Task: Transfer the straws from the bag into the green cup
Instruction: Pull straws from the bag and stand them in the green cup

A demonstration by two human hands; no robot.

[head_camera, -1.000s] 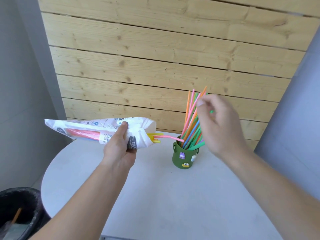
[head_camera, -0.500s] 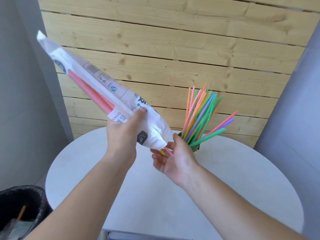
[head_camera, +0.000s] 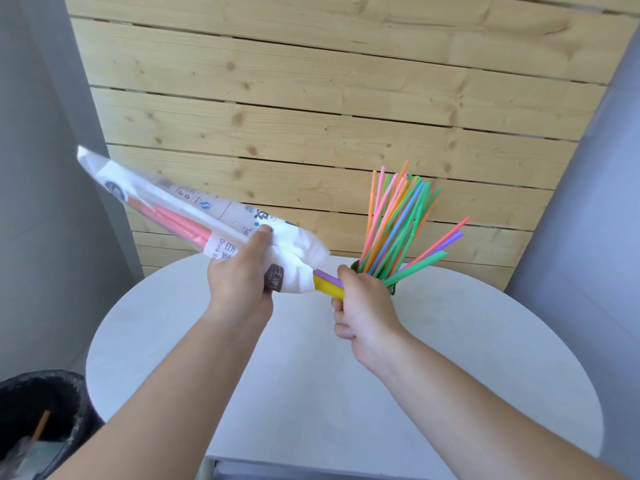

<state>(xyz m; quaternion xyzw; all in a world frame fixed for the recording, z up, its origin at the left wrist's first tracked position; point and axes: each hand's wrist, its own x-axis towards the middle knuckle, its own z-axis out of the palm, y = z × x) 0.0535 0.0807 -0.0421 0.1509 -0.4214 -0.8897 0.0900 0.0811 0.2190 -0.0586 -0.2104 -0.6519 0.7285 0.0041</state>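
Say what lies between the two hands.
Head view: between left hand and right hand lie the crumpled mouth of the bag and the yellow and purple straws poking out of it.

soft, even daylight, faint shadows, slight motion blur, wide-angle bending at the edges

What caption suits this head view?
Left hand holds the tilted white plastic bag; right hand grips yellow and purple straws at its mouth.
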